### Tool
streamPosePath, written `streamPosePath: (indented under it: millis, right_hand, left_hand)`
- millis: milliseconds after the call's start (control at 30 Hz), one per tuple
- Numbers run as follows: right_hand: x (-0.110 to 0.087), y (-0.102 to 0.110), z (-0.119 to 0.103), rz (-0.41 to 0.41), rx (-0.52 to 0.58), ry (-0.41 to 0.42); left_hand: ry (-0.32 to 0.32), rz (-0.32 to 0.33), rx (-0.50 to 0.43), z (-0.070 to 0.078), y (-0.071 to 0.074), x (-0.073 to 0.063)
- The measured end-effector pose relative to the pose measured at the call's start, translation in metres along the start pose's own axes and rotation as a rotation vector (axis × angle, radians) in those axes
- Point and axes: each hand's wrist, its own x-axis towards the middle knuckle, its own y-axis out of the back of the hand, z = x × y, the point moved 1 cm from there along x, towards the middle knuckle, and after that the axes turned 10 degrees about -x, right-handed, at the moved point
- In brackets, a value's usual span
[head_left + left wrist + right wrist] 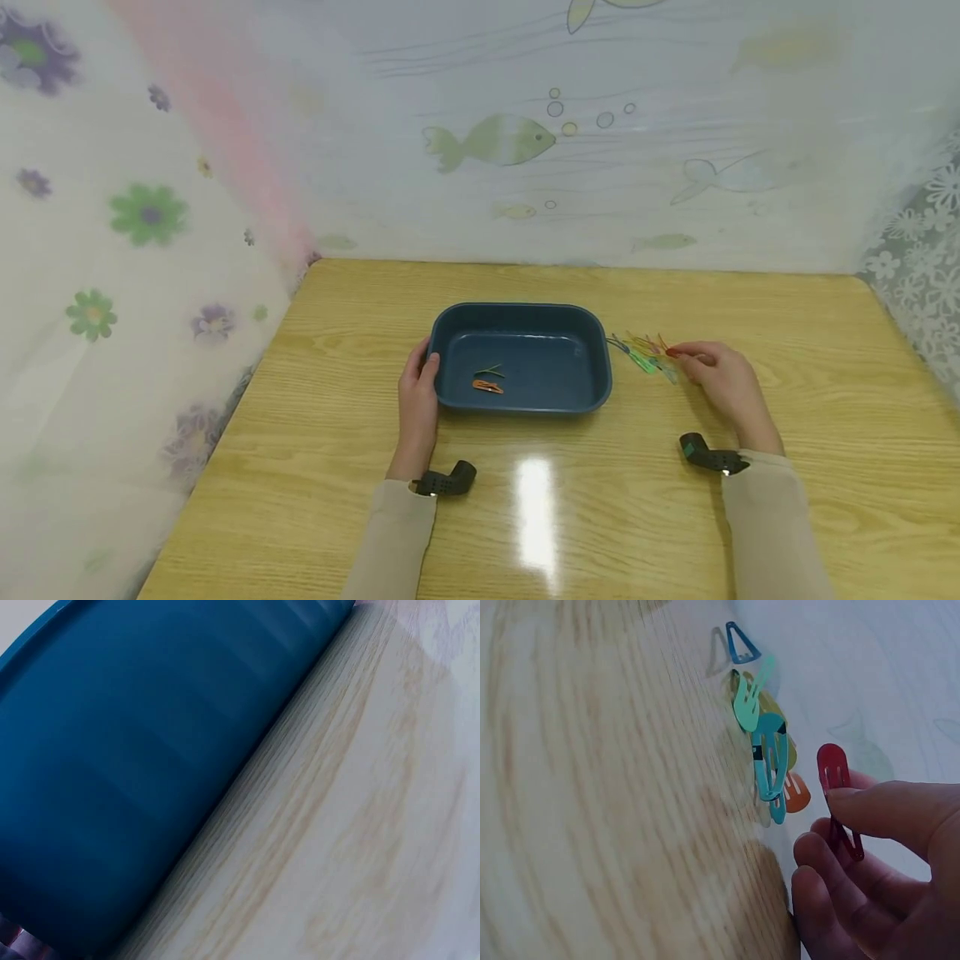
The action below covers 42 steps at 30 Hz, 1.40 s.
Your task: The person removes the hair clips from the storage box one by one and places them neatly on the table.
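Note:
A dark blue plastic basin [525, 409] stands on the table, its outer wall [150, 742] large in the left wrist view. My left hand [418, 392] holds its left side, thumb at the rim and fingers along the outside. Inside lie an orange snap hair clip [487, 387] and a thin greenish clip [490, 371]. Right of the basin, my right hand [716, 375] pinches a red snap hair clip [832, 769] between thumb and fingers. Close by is a pile of hair clips, among them a teal one [771, 754], a mint green one [746, 705] and an orange one [797, 793].
A blue triangular clip [740, 645] lies a little apart from the pile. The wood-grain table [315, 500] runs back to a curtain printed with fish [510, 140]. Flowered cloth [150, 215] hangs along the left side.

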Motion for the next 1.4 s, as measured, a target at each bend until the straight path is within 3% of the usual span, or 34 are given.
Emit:
streamPosePath:
  millis: [200, 400, 700, 1033, 1400]
  right_hand:
    - [0.001, 0.000, 0.001, -0.027, -0.005, -0.022]
    - [0.002, -0.001, 0.001, -0.017, -0.007, -0.010]
    - [0.001, -0.002, 0.001, -0.012, -0.018, 0.002]
    - [0.003, -0.003, 0.003, -0.013, -0.034, 0.004]
    - [0.003, -0.003, 0.004, -0.027, -0.022, -0.014]
  left_hand:
    - [-0.023, 0.002, 0.000, -0.001, 0.001, 0.000]
    - [-0.003, -0.004, -0.015, 0.002, 0.001, -0.001]
    - [0.025, -0.015, 0.000, 0.021, -0.005, -0.008]
    - [-0.006, -0.011, -0.017, 0.002, 0.000, 0.000]
    - [-0.012, -0.001, -0.007, 0.000, -0.001, 0.000]
